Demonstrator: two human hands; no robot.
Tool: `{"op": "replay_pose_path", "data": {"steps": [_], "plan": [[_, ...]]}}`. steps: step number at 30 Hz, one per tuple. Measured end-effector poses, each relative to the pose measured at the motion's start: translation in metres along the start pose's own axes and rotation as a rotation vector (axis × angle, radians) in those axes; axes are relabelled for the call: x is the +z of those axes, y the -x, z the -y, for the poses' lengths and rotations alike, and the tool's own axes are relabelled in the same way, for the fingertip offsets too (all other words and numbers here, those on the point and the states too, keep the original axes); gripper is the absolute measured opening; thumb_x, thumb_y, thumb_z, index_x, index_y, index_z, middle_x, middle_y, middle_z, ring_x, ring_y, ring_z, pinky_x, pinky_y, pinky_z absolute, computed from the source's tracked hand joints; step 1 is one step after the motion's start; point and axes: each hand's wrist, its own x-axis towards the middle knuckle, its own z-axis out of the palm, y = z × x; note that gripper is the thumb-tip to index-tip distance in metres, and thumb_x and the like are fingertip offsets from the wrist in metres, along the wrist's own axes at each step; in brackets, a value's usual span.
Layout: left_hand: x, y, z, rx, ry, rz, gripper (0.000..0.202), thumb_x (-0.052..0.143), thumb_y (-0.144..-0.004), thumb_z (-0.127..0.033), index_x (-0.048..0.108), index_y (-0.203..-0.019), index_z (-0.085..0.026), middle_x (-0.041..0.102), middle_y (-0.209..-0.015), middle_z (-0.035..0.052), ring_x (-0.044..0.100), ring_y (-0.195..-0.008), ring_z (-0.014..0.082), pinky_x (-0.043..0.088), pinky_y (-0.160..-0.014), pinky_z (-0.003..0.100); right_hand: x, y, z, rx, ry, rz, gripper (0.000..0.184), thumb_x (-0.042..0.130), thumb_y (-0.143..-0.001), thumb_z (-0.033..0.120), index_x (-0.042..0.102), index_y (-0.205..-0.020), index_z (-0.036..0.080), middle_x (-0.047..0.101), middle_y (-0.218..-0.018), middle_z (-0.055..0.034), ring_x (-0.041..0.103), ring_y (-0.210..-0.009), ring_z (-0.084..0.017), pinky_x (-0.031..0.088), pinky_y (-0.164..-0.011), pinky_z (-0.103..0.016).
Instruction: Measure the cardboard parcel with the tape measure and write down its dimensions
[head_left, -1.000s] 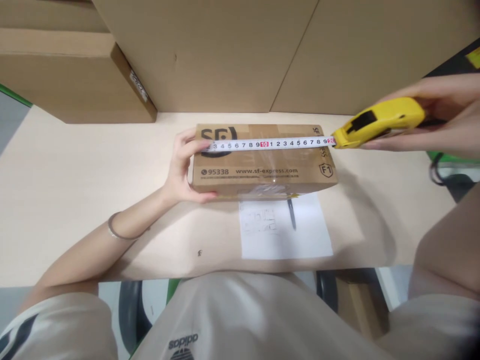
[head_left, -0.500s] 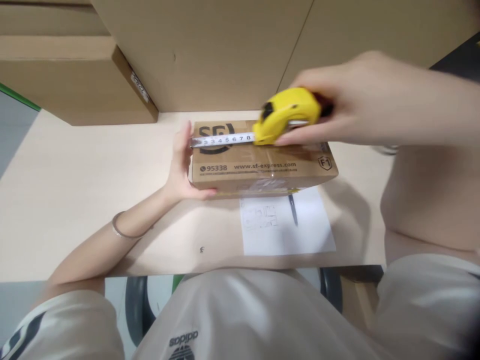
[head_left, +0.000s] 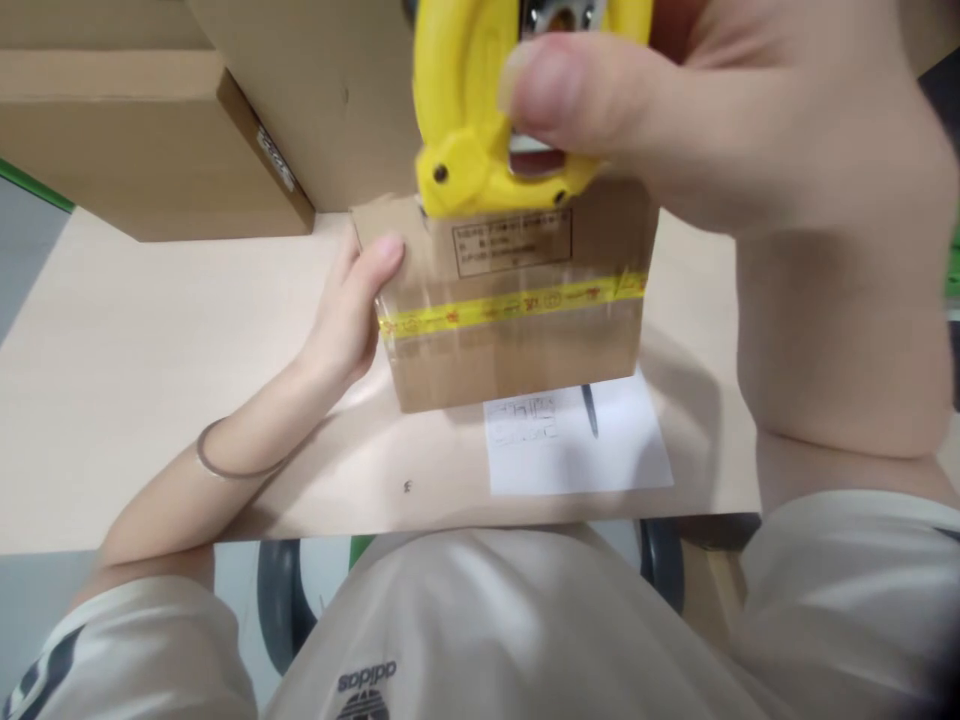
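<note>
While facing the broad, pale, wood-toned bench (head_left: 150, 350), has a tall upright brown cardboard surface (head_left: 352, 150) behind it. Wears a pale grey short-sleeved shirt (head_left: 480, 620), close to the near edge. Toward the back left, has a wide brown cardboard box (head_left: 135, 160). Grips a smaller rectangular brown cardboard parcel (head_left: 517, 360) at its left end with the left hand (head_left: 349, 310), with the thumb on the near face by the upper corner and the other fingers mostly hidden. Holds it over the middle of the bench, with a face crossed by a glossy yellow printed tape strip (head_left: 517, 302) toward the camera; cannot tell any contact with the bench below. Has a flat white paper sheet (head_left: 585, 460) partly behind the parcel's lower edge, marked with handwriting. Clasps a rounded yellow plastic tape measure (head_left: 472, 110) in the right hand (head_left: 750, 130), with the thumb across its metal fitting, in front of the parcel's upper part; cannot tell any touch between the two. Has a slim black pen (head_left: 590, 412) lying on the sheet.
</note>
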Motion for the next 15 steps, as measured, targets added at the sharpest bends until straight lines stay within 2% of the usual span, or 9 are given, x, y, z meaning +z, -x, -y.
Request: {"op": "replay_pose_path", "data": {"steps": [1,4,6,8,10,12,15], "plan": [[0.003,-0.001,-0.003,-0.085,0.069,0.026,0.045,0.058,-0.089,-0.059,0.064,-0.124,-0.031,0.066,-0.136,0.0007,0.053,-0.137,0.0366,0.048,-0.113,0.059,0.001,0.006,-0.002,0.021,0.056,0.029,0.035,0.042,-0.102,0.046,0.058,-0.116,0.018,0.062,-0.111,0.0062,0.062,-0.106,-0.006,0.048,-0.094,-0.021],[-0.002,-0.004,0.002,-0.267,0.131,0.082,0.046,0.055,-0.093,-0.058,0.065,-0.124,-0.027,0.073,-0.127,0.0007,0.058,-0.131,0.0374,0.047,-0.112,0.062,0.011,0.022,-0.02,0.104,0.071,0.112,0.036,0.051,-0.101,0.045,0.057,-0.122,0.015,0.065,-0.114,0.0021,0.062,-0.096,-0.005,0.048,-0.082,-0.014],[-0.011,-0.006,0.012,-0.357,0.103,0.109,0.051,0.06,-0.089,-0.062,0.064,-0.125,-0.026,0.076,-0.118,0.0004,0.061,-0.126,0.0389,0.045,-0.11,0.066,0.023,0.029,-0.04,0.145,0.064,0.175,0.036,0.051,-0.101,0.044,0.059,-0.12,0.014,0.068,-0.108,-0.0001,0.063,-0.089,-0.007,0.048,-0.077,-0.018],[-0.018,-0.008,0.019,-0.41,0.081,0.113,0.052,0.063,-0.087,-0.062,0.064,-0.123,-0.025,0.076,-0.116,0.0017,0.063,-0.123,0.0396,0.044,-0.109,0.068,0.034,0.033,-0.06,0.148,0.151,0.22,0.038,0.048,-0.101,0.047,0.062,-0.116,0.016,0.069,-0.104,-0.001,0.063,-0.092,-0.012,0.047,-0.082,-0.024],[-0.02,-0.01,0.022,-0.4,0.068,0.096,0.05,0.068,-0.084,-0.058,0.064,-0.122,-0.025,0.075,-0.12,0.0024,0.062,-0.124,0.039,0.045,-0.109,0.068,0.043,0.034,-0.074,0.142,0.321,0.226,0.04,0.044,-0.102,0.051,0.065,-0.113,0.018,0.068,-0.103,-0.0021,0.061,-0.102,-0.018,0.046,-0.093,-0.034],[-0.016,-0.01,0.021,-0.335,0.051,0.077,0.053,0.078,-0.076,-0.05,0.062,-0.121,-0.028,0.072,-0.127,0.0011,0.061,-0.127,0.0379,0.045,-0.11,0.065,0.048,0.033,-0.078,0.133,0.491,0.185,0.044,0.04,-0.102,0.053,0.067,-0.11,0.019,0.065,-0.104,-0.0042,0.057,-0.108,-0.023,0.041,-0.099,-0.041],[-0.007,-0.006,0.021,-0.245,0.06,0.045,0.057,0.082,-0.07,-0.043,0.06,-0.121,-0.031,0.067,-0.135,0.0006,0.057,-0.133,0.037,0.048,-0.111,0.061,0.049,0.036,-0.067,0.155,0.65,0.065,0.044,0.045,-0.099,0.057,0.064,-0.112,0.019,0.062,-0.107,-0.0068,0.056,-0.11,-0.025,0.04,-0.096,-0.039]]}}
